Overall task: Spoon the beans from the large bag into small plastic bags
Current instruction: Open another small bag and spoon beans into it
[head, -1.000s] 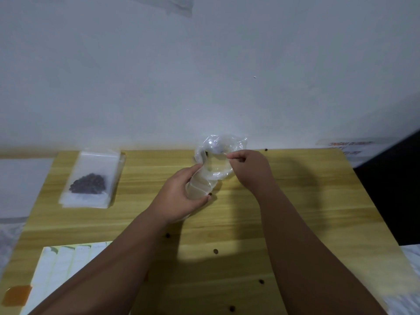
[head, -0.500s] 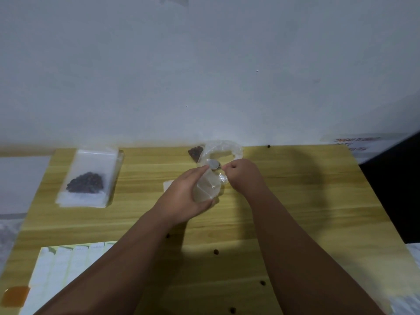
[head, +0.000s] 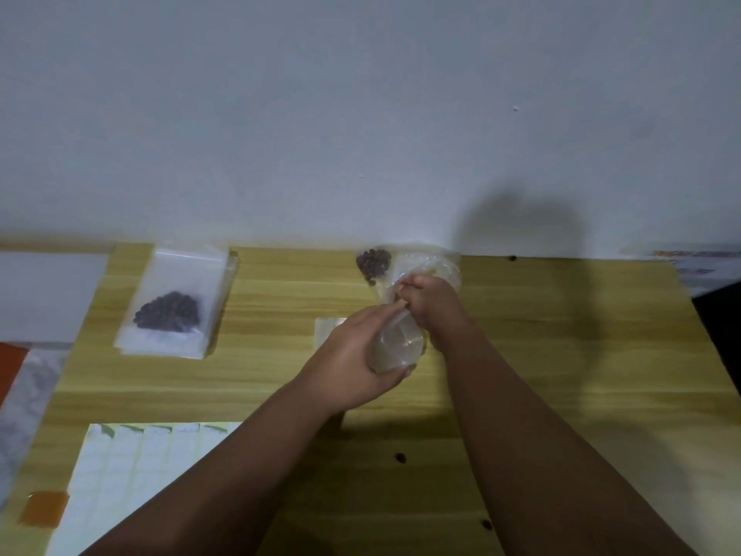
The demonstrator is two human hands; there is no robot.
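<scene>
- The left hand (head: 357, 355) is gripping a small plastic bag (head: 399, 347) just above the desk (head: 561, 355).
- The right hand (head: 435, 305) is curling its fingers at the mouth of this bag; I cannot tell what they are pinching.
- The large bag (head: 437, 266) with beans (head: 375, 262) is lying just behind the hands, at the far edge.
- A filled bag (head: 176, 302) is lying well apart, to the left.

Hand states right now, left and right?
Left hand: holds the small plastic bag.
Right hand: fingers curled, pinching the small plastic bag's top; anything else in them cannot be told.
</scene>
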